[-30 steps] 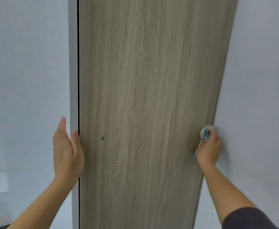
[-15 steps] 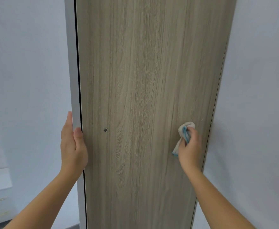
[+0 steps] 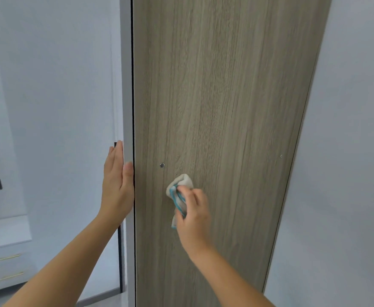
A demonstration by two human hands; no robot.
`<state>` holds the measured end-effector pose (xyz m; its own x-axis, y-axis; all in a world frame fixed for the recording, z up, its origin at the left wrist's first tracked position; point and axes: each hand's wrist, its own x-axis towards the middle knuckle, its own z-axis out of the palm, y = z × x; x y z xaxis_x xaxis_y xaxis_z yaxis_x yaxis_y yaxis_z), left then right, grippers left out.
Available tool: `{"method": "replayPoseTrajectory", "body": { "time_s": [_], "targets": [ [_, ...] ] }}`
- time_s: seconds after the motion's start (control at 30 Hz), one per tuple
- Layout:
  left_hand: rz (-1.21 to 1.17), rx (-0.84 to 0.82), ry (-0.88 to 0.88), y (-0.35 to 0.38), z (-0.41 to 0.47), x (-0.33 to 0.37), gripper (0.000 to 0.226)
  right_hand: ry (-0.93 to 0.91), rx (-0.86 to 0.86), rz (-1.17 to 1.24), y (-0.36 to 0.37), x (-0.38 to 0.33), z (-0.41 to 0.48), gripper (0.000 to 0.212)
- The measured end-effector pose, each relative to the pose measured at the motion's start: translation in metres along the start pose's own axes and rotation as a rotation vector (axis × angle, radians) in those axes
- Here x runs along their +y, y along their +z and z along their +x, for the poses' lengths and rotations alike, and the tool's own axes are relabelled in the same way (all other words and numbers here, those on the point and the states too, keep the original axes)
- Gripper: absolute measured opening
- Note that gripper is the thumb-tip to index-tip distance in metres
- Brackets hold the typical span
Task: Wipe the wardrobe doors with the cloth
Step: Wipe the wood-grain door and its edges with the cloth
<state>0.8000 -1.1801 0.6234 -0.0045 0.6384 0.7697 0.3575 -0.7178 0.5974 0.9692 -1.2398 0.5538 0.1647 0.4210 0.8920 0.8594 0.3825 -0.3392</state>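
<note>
1 flat left hand (image 3: 117,185), right fist (image 3: 192,214)

Matt wood-grain door (image 3: 226,107) (probably laminate), soft woven cloth (image 3: 179,191), small shiny metal screw (image 3: 162,165).

The wood-grain door (image 3: 226,107) is offering broad bare face above and to the right of the right hand (image 3: 192,216), which is gripping the cloth (image 3: 179,193). A small screw head (image 3: 162,165) is sitting just above-left of the cloth, a second screw head (image 3: 281,156) near the right edge. The left hand (image 3: 117,185) is lying flat along the door's left edge
</note>
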Motion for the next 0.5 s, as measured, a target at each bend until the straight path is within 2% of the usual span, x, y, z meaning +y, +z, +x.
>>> {"method": "replayPoseTrajectory", "body": {
  "time_s": [0.3,0.5],
  "targets": [
    [0.036,-0.041,-0.01,-0.012,0.0,0.005,0.062,-0.177,-0.171,-0.042,0.026,-0.036,-0.022,0.061],
    [-0.041,0.046,-0.064,0.0,-0.005,0.006,0.051,-0.336,-0.152,-0.089,0.03,-0.039,-0.024,0.041]
  ]
}}
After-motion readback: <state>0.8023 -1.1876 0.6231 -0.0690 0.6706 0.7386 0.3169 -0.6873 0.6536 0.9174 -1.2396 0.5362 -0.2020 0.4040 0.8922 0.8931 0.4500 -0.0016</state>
